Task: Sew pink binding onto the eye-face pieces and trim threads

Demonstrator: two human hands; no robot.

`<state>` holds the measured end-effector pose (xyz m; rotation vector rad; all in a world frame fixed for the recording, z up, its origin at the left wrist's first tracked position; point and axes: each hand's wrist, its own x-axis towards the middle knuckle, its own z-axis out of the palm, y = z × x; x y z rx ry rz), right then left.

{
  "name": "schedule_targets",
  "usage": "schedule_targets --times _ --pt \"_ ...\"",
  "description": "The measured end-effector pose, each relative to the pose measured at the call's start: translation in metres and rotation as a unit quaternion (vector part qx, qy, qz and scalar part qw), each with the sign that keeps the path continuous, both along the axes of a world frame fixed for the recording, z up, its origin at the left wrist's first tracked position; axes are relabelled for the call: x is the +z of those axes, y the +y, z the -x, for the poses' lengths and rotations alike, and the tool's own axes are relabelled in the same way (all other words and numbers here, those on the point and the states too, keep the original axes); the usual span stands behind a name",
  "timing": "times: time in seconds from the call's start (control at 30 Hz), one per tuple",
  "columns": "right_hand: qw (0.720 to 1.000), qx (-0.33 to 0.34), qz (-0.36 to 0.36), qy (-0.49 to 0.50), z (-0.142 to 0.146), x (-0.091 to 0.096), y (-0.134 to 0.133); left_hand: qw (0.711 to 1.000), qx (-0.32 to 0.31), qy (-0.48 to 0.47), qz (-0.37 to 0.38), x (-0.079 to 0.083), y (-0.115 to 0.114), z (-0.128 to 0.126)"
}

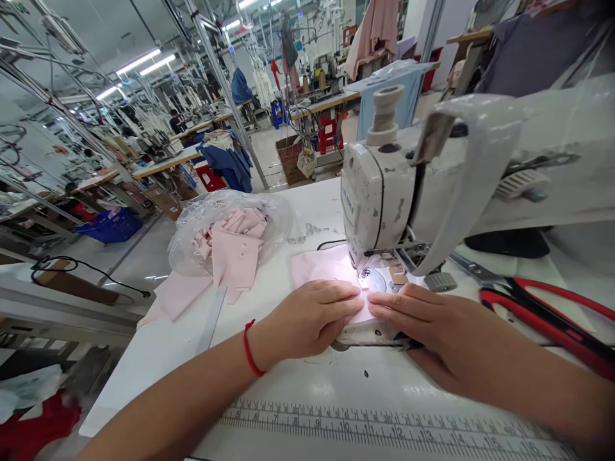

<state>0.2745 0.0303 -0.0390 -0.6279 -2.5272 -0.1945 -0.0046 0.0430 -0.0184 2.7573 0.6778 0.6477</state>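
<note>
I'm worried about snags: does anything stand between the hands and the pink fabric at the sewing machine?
Nothing visible does: the left hand and right hand both touch the pink fabric. The scissors lie farther right, not between them.

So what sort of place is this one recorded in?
Most likely a garment workshop or factory floor: a sewing machine with pink cloth beneath its head, large scissors beside it, and more worktables in the background.

One foreground sewing machine (pixel 377 192), one bracelet (pixel 246 346)
</note>
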Motion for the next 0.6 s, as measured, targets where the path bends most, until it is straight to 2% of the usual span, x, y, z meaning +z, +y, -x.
schedule_targets --times 0.4,0.6 --pt "1.0 -0.018 0.008 -0.006 -0.0009 -0.0017 -0.0003 1.0 0.01 0.004 0.008 -0.0056 0.0032 0.002" --pt "1.0 -0.023 0.006 -0.006 -0.001 -0.0034 0.0012 1.0 0.004 -0.006 -0.015 -0.0048 0.0052 0.0024"
